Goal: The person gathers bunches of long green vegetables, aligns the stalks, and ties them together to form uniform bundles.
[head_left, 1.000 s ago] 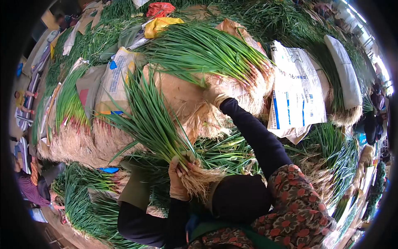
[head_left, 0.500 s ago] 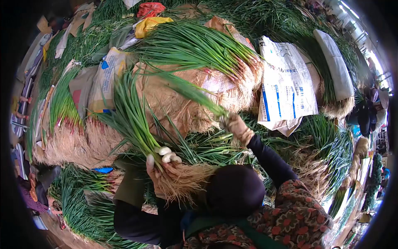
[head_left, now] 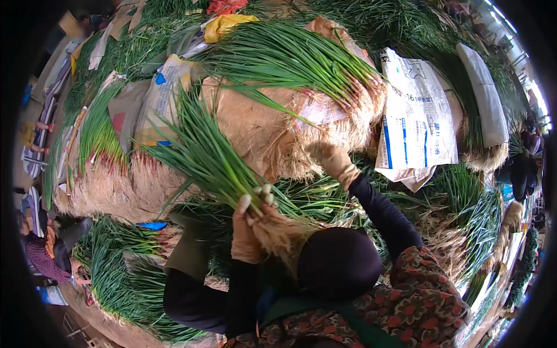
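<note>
Bundle of long green onions (head_left: pixel 223 168) with pale stem bases and tan hairy roots is in the gloved left hand (head_left: pixel 249 226), in front of the near edge of the tan sheet-wrapped stack (head_left: pixel 249 130). Left fingers closed around stems just above roots; leaves fan up toward near left corner of stack, roots point toward the dark knitted cap (head_left: pixel 339 264).

Gloved right hand (head_left: pixel 333 161) is by near edge of stack, right of the bundle and apart from it; fingertips blurred against tan roots, can't tell if spread or pinching anything. Single thin green stalk (head_left: pixel 284 110) slants across the stack top, its base end just beyond right hand.

Thick layer of green onions (head_left: pixel 290 58) covers far part of stack, reddish bases and roots at right edge. White printed sack with blue stripes (head_left: pixel 415 116) hangs beside right edge; rolled whitish sheet (head_left: pixel 484 95) further right. Beige printed sack (head_left: pixel 159 101) at left edge, more upright-bunched onions (head_left: pixel 104 130) beyond it. Yellow plastic bag (head_left: pixel 226 27) by far left corner, red plastic bag (head_left: pixel 226 6) behind it. Loose green onions (head_left: pixel 316 200) lie below near edge. Co-worker in purple (head_left: pixel 46 261) at far left of view.
</note>
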The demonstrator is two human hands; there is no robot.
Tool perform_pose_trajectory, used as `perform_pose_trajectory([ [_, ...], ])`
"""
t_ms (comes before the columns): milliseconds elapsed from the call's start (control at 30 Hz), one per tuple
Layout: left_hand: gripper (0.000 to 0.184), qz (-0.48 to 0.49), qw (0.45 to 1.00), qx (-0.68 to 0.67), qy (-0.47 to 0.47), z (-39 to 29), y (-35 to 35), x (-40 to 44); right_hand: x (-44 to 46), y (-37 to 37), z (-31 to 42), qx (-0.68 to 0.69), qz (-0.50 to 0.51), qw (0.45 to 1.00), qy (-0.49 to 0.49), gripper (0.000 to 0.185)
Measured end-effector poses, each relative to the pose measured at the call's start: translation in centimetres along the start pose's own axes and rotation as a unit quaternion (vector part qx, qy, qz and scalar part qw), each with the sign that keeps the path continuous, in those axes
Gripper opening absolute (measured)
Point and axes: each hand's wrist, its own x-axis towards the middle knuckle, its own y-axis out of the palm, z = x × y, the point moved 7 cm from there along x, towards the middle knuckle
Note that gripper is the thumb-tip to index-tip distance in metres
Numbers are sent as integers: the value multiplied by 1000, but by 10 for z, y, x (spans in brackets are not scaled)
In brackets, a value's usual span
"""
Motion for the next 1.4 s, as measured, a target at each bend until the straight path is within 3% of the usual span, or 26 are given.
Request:
perform_pose_trajectory([
  [67,30,-42,994,96,-39,11,-18,5,15,25,16,226,108,968,-29,29],
  [133,33,-72,991,110,-40,21,-19,8,22,61,45,135,196,959,-151,32],
  [200,33,-46,986,145,-71,30,-58,14,13,92,80,117,256,957,72,36],
  [267,27,-114,987,107,-30,15,-17,-2,12,115,78,256,263,912,182,38],
  [333,24,-194,980,42,-22,10,-12,-11,13,131,68,84,197,971,-108,41],
  [400,23,-153,984,82,-43,12,-22,-8,11,138,51,42,148,972,-180,41],
  [467,22,-126,985,105,-60,22,-43,-1,18,140,19,141,134,980,-36,38],
  [500,22,-121,984,111,-64,29,-56,4,11,107,66,95,127,986,52,36],
  [600,24,-113,984,124,-54,26,-44,6,3,106,95,-157,199,964,-86,35],
  [667,25,-102,988,114,-35,21,-37,3,1,115,75,-258,166,944,-120,34],
  [700,28,-72,987,140,-25,17,-40,2,-6,108,71,-204,122,968,-84,32],
  [733,29,-59,996,68,-18,19,-40,1,-12,100,64,-149,78,985,-46,31],
  [767,30,-46,999,-5,-10,17,-30,-1,-9,88,51,-124,107,983,81,33],
  [800,31,-32,997,-77,-2,14,-21,-4,-7,81,23,-81,44,995,42,32],
  [833,33,-110,990,-91,5,13,-29,-9,-10,96,-3,-203,134,970,-11,31],
  [867,33,-88,993,-80,4,11,-26,-8,-17,107,-18,-320,220,919,-65,31],
  [900,34,-69,995,-69,0,8,-25,-9,-32,86,16,-268,182,938,-126,26],
  [1000,35,-42,999,-33,-5,9,-17,-3,1,22,34,-285,36,958,-24,26],
  [1067,36,-41,999,-8,-5,11,-14,-2,24,-40,38,-159,-179,971,-12,27],
  [1133,34,-60,997,55,-12,12,-15,-5,37,-52,19,-269,-161,947,69,29],
  [1167,34,-59,996,73,-15,13,-16,-4,39,-37,2,-372,-20,921,119,28],
  [1200,33,-57,994,89,-16,13,-15,1,32,-20,-13,-263,-70,962,12,24],
  [1233,32,-123,992,29,-22,18,-20,3,19,-6,9,-175,27,981,81,23],
  [1300,34,-78,995,51,-27,23,-31,11,-15,54,-18,138,112,983,-54,33],
  [1367,38,-53,991,119,-29,27,-56,21,-53,61,75,94,282,955,-21,44],
  [1400,38,-54,995,75,-30,25,-31,17,-47,46,75,25,229,971,-60,41],
])
